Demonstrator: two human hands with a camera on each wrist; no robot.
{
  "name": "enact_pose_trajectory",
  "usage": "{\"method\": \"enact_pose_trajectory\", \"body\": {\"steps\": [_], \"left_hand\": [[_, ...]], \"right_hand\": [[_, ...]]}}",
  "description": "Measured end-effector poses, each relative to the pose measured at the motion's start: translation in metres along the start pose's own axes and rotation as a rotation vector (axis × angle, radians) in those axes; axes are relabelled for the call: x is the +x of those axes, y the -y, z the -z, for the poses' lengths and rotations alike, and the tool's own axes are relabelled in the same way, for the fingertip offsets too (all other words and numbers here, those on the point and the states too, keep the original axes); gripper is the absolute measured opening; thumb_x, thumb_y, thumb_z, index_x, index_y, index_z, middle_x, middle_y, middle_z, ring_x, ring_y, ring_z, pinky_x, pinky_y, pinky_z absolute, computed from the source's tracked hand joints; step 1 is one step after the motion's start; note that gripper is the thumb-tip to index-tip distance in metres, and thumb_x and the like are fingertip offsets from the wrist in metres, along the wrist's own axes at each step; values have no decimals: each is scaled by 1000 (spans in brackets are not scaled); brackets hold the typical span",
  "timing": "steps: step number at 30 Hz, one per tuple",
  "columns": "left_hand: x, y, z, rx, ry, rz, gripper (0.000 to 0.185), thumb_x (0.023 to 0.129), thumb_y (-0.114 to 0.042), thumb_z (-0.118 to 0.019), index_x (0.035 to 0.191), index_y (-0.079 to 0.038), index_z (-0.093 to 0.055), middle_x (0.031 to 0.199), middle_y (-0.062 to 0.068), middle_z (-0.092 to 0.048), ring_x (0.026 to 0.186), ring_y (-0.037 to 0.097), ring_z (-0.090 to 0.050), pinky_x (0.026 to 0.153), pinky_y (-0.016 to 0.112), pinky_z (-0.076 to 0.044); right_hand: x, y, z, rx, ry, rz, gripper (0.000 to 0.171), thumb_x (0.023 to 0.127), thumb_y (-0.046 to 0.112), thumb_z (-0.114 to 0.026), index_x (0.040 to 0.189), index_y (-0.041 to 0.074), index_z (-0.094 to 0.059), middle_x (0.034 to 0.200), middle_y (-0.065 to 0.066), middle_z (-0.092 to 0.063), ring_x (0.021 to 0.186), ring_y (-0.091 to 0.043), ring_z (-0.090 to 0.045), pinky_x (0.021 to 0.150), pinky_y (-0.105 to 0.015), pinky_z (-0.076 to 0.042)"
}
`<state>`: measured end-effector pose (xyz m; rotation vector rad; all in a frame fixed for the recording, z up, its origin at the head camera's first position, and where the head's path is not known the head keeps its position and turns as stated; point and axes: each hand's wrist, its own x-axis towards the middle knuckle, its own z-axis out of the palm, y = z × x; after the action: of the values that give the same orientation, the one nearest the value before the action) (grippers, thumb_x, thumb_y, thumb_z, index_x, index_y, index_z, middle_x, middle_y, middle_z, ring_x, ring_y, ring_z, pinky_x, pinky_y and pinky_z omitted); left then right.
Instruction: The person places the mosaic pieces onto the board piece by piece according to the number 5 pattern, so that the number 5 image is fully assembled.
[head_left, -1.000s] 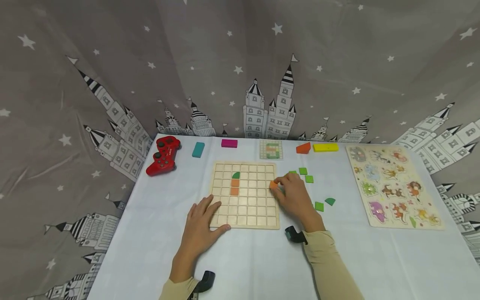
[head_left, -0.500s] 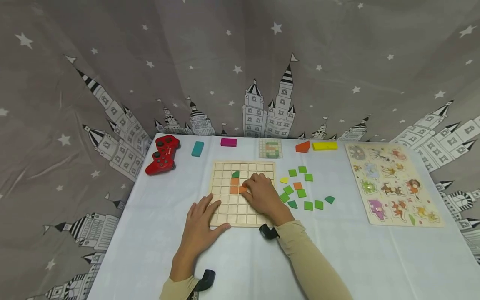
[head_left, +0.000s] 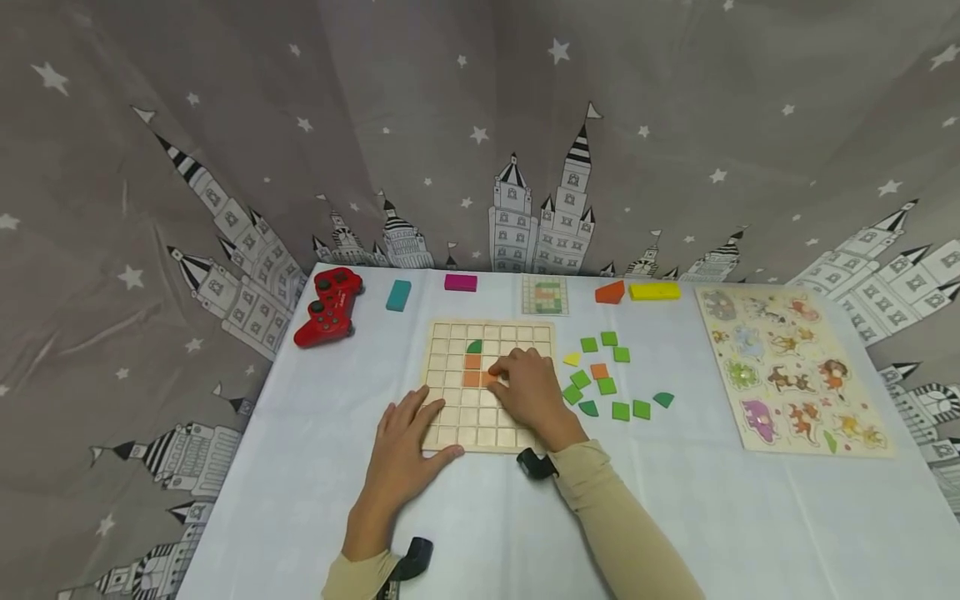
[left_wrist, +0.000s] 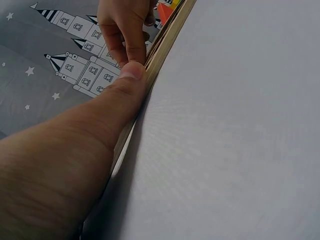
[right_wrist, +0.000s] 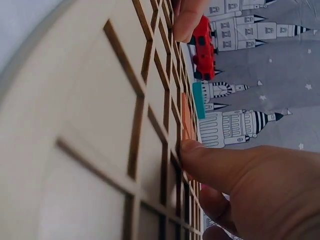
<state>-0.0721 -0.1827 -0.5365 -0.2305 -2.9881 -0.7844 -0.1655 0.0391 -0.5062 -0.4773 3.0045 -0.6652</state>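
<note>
Three pieces sit in the grid board (head_left: 450, 412), right hand (head_left: 528, 390) fingers pinching a fourth orange tile (head_left: 488, 378) into place, left hand (head_left: 405, 454) spread flat, many loose tiles (head_left: 606, 386) left.

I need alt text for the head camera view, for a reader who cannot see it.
A person's right hand presses an orange tile into a wooden grid board, while the left hand rests flat on the board's near left corner. Loose green tiles lie on the white table to the right of the board.
</note>
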Motion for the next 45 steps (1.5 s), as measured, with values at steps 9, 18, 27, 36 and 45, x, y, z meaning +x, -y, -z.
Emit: {"method": "enact_pose_trajectory", "body": {"steps": [9,18,27,36,45], "left_hand": [[1,0,0,9,-19,-6,81,79,-58,-81,145,-18,-56,161,10,-41,151,32,-34,127,58,-18],[1,1,-3,2,-30,-12,81,79,-58,-81,144,-18,-56,162,11,-40,152,34,-33,126,59,-18],[2,-1,-2,-6,-13,-9,81,80,-58,-80,145,-16,-55,163,13,-38,153,36,-31,127,58,-15],[3,1,-1,-19,-10,-20,80,80,-57,-80,145,-17,-55,162,14,-39,152,36,-33,127,58,-16],[1,1,0,-20,-1,-1,81,80,-58,-80,145,-17,-55,163,12,-38,153,35,-31,128,58,-15]], "right_hand": [[-5,-8,1,77,-24,-57,24,92,36,-76,112,23,-79,101,-2,-70,91,-23,-57,81,-43,-47],[-29,-67,37,187,-110,-234,31,97,30,-70,124,14,-74,101,-10,-67,94,-27,-56,81,-42,-47],[-51,-132,56,52,-99,-343,33,102,34,-63,124,12,-75,110,-18,-65,99,-33,-53,82,-45,-46],[-44,-132,57,-26,-87,-331,37,100,35,-65,128,12,-73,113,-21,-63,98,-36,-53,84,-48,-48],[-36,-129,58,-14,-49,-356,39,98,30,-70,132,11,-69,126,-22,-63,112,-39,-54,100,-54,-47]]}}
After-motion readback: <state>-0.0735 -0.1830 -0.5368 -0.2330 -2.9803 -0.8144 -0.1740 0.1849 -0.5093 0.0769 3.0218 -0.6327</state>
